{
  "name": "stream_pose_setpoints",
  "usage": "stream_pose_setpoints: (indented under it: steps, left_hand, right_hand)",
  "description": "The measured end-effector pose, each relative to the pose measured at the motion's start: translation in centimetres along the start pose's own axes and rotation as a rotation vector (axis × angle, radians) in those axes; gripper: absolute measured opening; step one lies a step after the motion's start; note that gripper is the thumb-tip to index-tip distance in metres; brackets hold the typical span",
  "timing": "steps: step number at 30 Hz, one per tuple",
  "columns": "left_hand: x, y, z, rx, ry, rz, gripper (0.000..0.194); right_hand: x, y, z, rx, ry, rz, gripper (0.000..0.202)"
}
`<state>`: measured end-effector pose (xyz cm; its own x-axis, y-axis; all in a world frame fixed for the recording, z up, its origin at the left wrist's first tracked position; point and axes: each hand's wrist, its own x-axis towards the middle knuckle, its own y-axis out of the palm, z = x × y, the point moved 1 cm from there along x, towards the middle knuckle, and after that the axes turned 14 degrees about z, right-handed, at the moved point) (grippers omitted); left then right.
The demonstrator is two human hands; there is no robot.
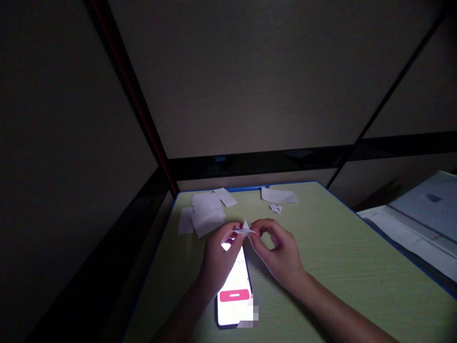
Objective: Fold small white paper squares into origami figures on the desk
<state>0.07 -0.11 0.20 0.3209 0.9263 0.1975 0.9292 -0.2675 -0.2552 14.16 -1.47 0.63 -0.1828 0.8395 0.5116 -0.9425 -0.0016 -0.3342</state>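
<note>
Between my two hands is a small piece of folded white paper (245, 229) with a point sticking up and others out to the sides. My left hand (222, 252) pinches its left side between thumb and fingers. On the right edge, my right hand (280, 247) is closed in a pinch, its thumb and forefinger meeting at the paper. Below the hands a phone (233, 305) with a bright white screen and a red button lies on the table, partly covered by my left hand.
On the pale wooden table (342, 267) with a blue edge lie white paper sheets (207, 214) at the back left. A paper strip (280, 195) and a small folded paper piece (275, 208) sit at the back right. A dark-banded wall (250, 95) stands behind; white boards (428, 214) are at right.
</note>
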Motion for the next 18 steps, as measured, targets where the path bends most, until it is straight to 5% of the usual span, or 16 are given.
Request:
stream_pose_setpoints:
  steps: [5,18]
  left_hand:
    - [-0.6,-0.6,-0.4,0.412,0.387,-0.103,0.017]
    - [-0.9,-0.8,-1.1,0.507,0.571,-0.159,0.023]
  right_hand:
    - [-0.2,-0.5,0.9,-0.162,-0.225,0.032,0.017]
    - [-0.2,-0.5,1.3,-0.101,-0.214,-0.034,0.019]
